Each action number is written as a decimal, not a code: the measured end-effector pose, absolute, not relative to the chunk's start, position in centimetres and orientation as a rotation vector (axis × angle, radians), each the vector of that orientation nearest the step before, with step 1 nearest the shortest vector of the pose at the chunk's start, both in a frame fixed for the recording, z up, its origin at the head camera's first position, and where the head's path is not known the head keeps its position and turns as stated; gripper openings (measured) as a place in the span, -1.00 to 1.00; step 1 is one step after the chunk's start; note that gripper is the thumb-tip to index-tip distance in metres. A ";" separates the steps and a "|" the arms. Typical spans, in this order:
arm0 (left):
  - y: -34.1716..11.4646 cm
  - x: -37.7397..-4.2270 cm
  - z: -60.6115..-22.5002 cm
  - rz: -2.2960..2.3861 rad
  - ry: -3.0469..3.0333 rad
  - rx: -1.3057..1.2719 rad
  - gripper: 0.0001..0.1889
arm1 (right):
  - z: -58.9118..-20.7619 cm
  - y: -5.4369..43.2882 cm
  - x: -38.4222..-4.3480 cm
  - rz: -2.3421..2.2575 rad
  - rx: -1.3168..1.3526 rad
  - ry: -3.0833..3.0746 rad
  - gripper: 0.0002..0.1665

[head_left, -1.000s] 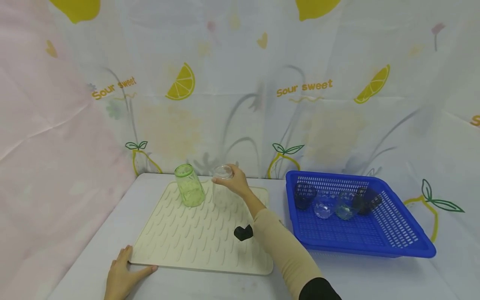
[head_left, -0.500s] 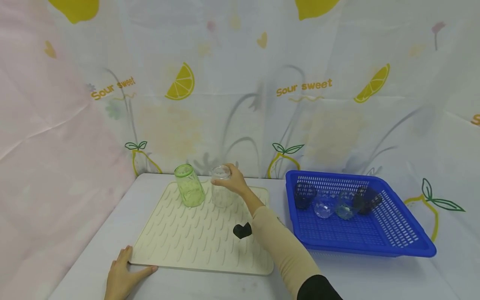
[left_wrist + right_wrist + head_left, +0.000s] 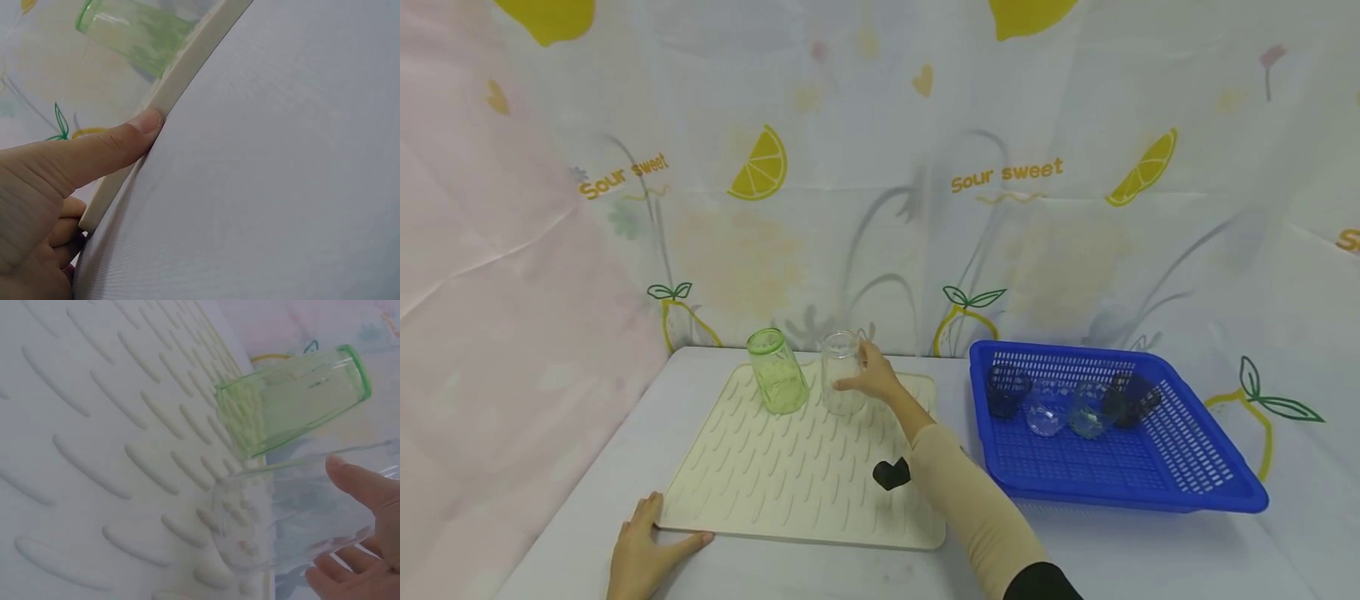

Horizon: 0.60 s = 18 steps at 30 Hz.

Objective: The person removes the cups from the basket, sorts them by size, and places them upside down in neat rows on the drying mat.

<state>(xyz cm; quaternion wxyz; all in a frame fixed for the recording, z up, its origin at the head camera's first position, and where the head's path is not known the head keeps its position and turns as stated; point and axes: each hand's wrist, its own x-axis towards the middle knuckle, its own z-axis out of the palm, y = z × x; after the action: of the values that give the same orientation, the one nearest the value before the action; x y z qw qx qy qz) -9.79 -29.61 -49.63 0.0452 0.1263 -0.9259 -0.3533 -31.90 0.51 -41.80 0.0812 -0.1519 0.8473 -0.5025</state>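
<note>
A white table [image 3: 1075, 560] carries a cream ridged mat [image 3: 797, 493] and, to its right, a blue slotted basket [image 3: 1120, 497].

On the white, lemon-patterned cloth backdrop [image 3: 850, 108] behind the right fingers [image 3: 871, 360], orange lettering reads "Sour sweet" twice: once above and to their left, once above and to their right. Far to their right, a cut-off orange "S" [image 3: 1347, 240] shows.

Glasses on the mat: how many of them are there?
2: the green glass stands near the far edge of the mat; the clear glass stands right of it, by the right hand. No other seems hidden.
</note>
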 end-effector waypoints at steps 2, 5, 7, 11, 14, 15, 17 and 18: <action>-29.6 -9.8 -49.6 -1.075 -2.837 0.385 0.12 | -41.8 0.7 -31.6 -1.506 -0.447 2.527 0.05; -29.6 -9.8 -49.5 -1.080 -2.854 0.400 0.12 | -41.9 1.0 -31.3 -1.507 -0.449 2.540 -0.02; -29.6 -9.8 -49.4 -1.092 -2.860 0.415 0.12 | -41.9 1.3 -31.1 -1.496 -0.456 2.555 -0.03; -29.7 -9.8 -49.4 -1.101 -2.861 0.426 0.12 | -41.6 2.0 -30.7 -1.477 -0.512 2.578 -0.02; -29.7 -9.9 -49.5 -1.094 -2.864 0.418 0.11 | -41.1 2.7 -30.3 -1.452 -0.545 2.597 -0.02; -29.7 -9.9 -49.5 -1.092 -2.866 0.417 0.11 | -41.0 3.0 -30.2 -1.441 -0.554 2.602 -0.03; -29.7 -10.0 -49.6 -1.089 -2.872 0.421 0.11 | -40.6 3.6 -29.9 -1.415 -0.579 2.614 -0.05; -29.7 -10.0 -49.6 -1.091 -2.871 0.421 0.11 | -40.3 3.9 -29.8 -1.406 -0.594 2.618 -0.07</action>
<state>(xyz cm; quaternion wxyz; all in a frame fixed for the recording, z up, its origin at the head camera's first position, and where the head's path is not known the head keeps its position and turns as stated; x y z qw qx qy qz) -10.03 -29.65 -49.56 0.0205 0.1358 -0.9259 -0.3519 -29.80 3.94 -40.34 0.0556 -0.1959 0.8624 -0.4634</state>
